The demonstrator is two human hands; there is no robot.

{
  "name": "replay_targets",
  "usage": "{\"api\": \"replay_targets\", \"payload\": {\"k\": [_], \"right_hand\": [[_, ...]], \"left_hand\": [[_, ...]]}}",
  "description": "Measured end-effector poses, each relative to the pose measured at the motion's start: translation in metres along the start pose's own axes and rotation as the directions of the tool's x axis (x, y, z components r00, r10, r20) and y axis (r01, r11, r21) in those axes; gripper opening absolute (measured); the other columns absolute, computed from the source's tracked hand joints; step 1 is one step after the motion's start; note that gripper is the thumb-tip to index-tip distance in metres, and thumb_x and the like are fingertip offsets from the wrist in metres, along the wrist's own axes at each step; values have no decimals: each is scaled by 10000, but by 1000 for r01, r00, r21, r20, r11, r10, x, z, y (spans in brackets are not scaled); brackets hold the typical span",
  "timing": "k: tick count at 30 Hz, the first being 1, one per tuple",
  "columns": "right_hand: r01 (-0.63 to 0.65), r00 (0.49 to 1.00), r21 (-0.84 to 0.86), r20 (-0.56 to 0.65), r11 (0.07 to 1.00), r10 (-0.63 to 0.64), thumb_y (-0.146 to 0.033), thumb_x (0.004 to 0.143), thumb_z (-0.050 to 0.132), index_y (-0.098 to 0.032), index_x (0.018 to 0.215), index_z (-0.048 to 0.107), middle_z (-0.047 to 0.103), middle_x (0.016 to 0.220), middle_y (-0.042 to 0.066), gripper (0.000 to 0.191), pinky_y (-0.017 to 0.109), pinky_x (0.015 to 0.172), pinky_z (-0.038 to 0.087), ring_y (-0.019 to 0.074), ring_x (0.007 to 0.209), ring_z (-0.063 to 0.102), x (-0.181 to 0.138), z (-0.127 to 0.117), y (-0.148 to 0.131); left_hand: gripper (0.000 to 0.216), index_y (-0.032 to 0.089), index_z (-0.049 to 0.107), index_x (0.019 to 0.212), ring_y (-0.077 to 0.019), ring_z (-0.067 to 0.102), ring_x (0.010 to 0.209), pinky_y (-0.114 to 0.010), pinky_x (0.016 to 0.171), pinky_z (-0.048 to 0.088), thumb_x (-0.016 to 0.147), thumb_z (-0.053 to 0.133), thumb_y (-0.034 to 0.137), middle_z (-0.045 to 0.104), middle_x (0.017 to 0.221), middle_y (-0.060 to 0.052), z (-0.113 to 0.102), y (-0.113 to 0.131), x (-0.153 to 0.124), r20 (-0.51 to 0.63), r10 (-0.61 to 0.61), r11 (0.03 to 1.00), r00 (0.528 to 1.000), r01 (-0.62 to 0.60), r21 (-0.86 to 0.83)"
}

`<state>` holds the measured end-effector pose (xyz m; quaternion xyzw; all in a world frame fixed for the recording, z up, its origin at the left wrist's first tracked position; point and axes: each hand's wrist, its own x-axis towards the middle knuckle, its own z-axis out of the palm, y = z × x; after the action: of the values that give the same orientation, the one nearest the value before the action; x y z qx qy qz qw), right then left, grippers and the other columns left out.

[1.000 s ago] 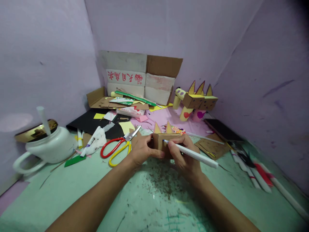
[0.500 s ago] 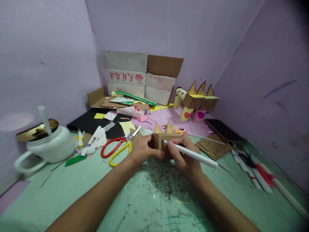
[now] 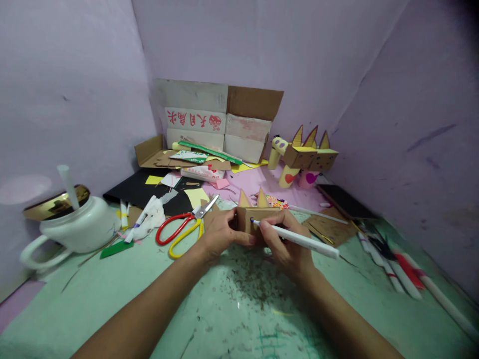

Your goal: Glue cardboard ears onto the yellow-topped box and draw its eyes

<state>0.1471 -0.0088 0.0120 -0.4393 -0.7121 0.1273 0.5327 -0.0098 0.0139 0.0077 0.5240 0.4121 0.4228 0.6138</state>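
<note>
A small cardboard box (image 3: 247, 219) with two pointed yellow-faced ears stands on the green table top (image 3: 112, 294). My left hand (image 3: 219, 233) grips its left side, fingers wrapped round it. My right hand (image 3: 284, 242) is closed on a white marker pen (image 3: 310, 243). The pen's blue tip rests on the box's front face. The pen's rear end points to the right.
Red and yellow scissors (image 3: 181, 225) lie just left of my hands. A white pot (image 3: 77, 227) stands far left. An open carton (image 3: 220, 122) and paper scraps fill the back. Finished cardboard figures (image 3: 305, 157) stand back right; white rolls (image 3: 404, 274) lie right.
The pen tip has shifted very slightly on the box face. Both hands stay in place.
</note>
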Motion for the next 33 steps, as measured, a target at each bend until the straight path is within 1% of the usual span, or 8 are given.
{"api": "replay_targets", "payload": {"k": [12,17,21,23,25,28,31,33], "right_hand": [[-41,997,-18,-61,999,40,-260,804,532,-203,676,510,533,521,-37,141,225,449,360,113,444,480,1,1,-1],[-42,998,15,-47,999,43,-262,805,549,-198,689,533,543,537,-33,133,232,460,362,115,457,485,0,2,-1],[-69,991,139,-107,988,85,-267,811,565,-200,708,538,540,572,-35,125,238,473,357,113,483,476,-2,1,2],[-114,964,239,-209,964,165,-284,823,567,-203,729,532,532,590,-38,129,243,488,360,114,503,468,-1,0,5],[-184,927,351,-247,918,281,-317,834,569,-206,740,519,520,571,-46,154,241,481,351,113,497,455,1,0,8],[-280,909,481,-146,831,390,-357,832,579,-203,733,499,529,526,-51,200,230,449,324,108,465,447,5,1,11],[-284,918,517,-97,808,385,-365,823,588,-200,733,498,560,534,-44,209,228,438,321,111,465,471,6,2,11],[-262,932,510,-89,820,353,-357,827,582,-201,744,502,572,541,-45,194,231,439,325,112,461,475,5,1,10]], "left_hand": [[505,141,643,944,-282,586,949,-366,837,437,460,786,159,667,903,-55,-1,0,1,22,-4,1000,1000,5,-30],[484,148,644,927,-274,587,938,-371,851,433,465,789,141,665,881,-43,0,0,1,17,-3,999,1000,4,-45],[489,153,636,938,-266,592,924,-367,844,439,468,767,134,662,909,-46,1,1,0,21,-9,997,1000,10,-80],[503,151,625,957,-267,590,930,-357,819,449,470,749,142,656,917,-51,2,1,-1,16,-17,995,1000,18,-99],[542,148,604,1004,-276,583,940,-341,759,462,478,737,155,647,916,-58,4,2,-1,4,-29,994,1000,29,-106],[680,156,517,1159,-278,575,958,-319,701,464,511,722,173,638,933,-60,5,1,-1,-22,-39,994,999,37,-105],[754,168,438,1247,-266,587,954,-339,762,465,550,722,208,639,959,-58,6,0,-1,-28,-32,995,999,29,-99],[734,164,450,1237,-270,594,960,-359,809,462,568,742,244,648,963,-63,7,-1,0,-18,-14,996,1000,12,-85]]}}
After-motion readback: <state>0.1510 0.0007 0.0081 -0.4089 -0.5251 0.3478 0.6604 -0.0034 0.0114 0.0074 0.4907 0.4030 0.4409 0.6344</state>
